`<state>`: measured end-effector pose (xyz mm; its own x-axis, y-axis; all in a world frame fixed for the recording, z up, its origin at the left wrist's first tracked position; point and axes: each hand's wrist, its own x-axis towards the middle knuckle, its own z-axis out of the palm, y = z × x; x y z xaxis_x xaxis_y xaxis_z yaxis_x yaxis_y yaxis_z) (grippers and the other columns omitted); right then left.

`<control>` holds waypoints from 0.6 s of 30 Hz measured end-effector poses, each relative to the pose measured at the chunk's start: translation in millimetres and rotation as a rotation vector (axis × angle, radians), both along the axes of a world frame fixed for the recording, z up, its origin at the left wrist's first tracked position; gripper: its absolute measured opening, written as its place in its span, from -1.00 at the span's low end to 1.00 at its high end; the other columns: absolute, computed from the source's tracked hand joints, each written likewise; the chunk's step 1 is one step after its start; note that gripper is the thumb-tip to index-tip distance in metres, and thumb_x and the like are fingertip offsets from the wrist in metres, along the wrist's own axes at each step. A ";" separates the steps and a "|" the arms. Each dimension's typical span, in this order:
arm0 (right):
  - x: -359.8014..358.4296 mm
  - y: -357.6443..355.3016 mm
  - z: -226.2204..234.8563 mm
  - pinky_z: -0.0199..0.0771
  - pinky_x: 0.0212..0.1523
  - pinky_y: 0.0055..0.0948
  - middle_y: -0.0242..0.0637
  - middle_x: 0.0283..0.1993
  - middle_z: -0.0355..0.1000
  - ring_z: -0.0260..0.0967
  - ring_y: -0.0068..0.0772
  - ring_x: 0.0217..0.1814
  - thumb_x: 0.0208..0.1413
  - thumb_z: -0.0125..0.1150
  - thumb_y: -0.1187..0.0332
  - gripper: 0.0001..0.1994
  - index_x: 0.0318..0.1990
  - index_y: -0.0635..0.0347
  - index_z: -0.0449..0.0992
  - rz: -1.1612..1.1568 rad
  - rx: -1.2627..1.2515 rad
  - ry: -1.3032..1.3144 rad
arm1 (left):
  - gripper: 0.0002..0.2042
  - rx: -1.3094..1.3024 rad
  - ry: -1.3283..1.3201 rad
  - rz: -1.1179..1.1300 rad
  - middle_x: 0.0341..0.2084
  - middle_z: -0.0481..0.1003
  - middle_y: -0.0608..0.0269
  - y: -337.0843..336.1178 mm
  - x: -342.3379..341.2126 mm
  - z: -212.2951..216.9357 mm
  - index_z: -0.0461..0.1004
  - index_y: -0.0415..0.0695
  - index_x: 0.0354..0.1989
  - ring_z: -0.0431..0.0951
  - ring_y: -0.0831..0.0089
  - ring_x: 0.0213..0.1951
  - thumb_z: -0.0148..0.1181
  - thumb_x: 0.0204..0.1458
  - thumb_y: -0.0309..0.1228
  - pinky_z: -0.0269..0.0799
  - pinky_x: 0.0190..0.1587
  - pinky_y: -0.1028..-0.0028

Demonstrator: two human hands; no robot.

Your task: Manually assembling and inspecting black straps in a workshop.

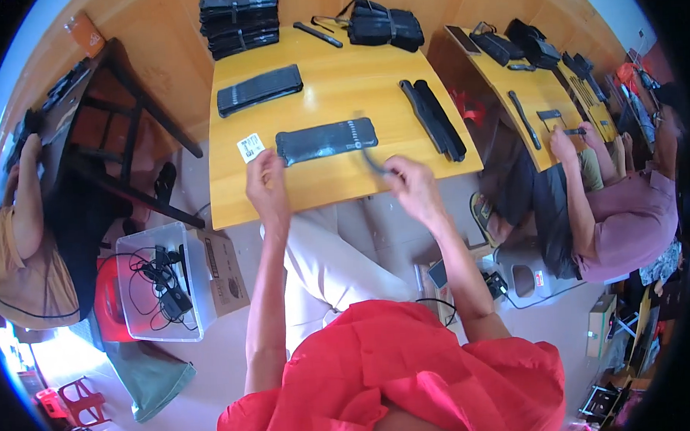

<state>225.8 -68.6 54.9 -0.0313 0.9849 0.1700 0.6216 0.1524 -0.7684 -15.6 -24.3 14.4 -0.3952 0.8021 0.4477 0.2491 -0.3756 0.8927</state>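
Observation:
On the yellow table (236, 201) in front of me lies a flat black glossy pouch (319, 142) with a row of pale marks near its right end. At its left end, my left hand (268, 189) pinches the lower corner of a small white printed label (250, 147). My right hand (416, 189) is closed around one end of a thin dark strip (373, 165). The strip is blurred and reaches up toward the pouch's right end; I cannot tell whether it touches the pouch.
Black flat pouches (260, 90) lie behind, with a tall banded stack (240, 23) and a black bundle (384, 25) at the back. Long black pieces (433, 119) lie right. People work at side tables. A clear bin of cables (202, 299) stands left.

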 end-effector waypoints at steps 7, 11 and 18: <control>-20.6 -31.6 42.6 0.38 -0.40 -0.38 -0.16 -0.45 0.44 0.38 -0.22 -0.43 -0.12 0.19 0.50 -0.86 -0.34 0.25 0.49 0.471 -0.086 0.010 | -0.75 -0.331 0.504 -0.806 -0.52 0.45 0.09 -79.2 22.1 73.8 0.44 -0.25 -0.22 0.48 0.35 -0.49 0.20 -0.06 -0.40 0.36 -0.42 0.39; -7.6 -25.5 38.2 0.31 -0.57 -0.61 -0.32 -0.59 0.38 0.27 -0.63 -0.60 -0.07 0.20 0.56 -0.90 -0.35 0.33 0.48 0.382 -0.330 0.102 | -0.86 -0.645 0.315 -0.882 -0.70 0.36 0.18 -81.8 -6.2 49.4 0.47 -0.24 -0.36 0.41 0.49 -0.55 0.16 -0.03 -0.43 0.25 -0.51 0.43; 15.9 -11.5 15.9 0.37 -0.58 -0.62 -0.30 -0.43 0.45 0.38 -0.60 -0.52 0.03 0.12 0.52 -0.85 -0.23 0.35 0.50 0.320 -0.490 0.279 | -0.86 -0.753 0.065 -0.931 -0.51 0.45 0.31 -69.1 -45.3 29.3 0.46 -0.31 -0.27 0.40 0.63 -0.45 0.06 0.07 -0.49 0.36 -0.35 0.62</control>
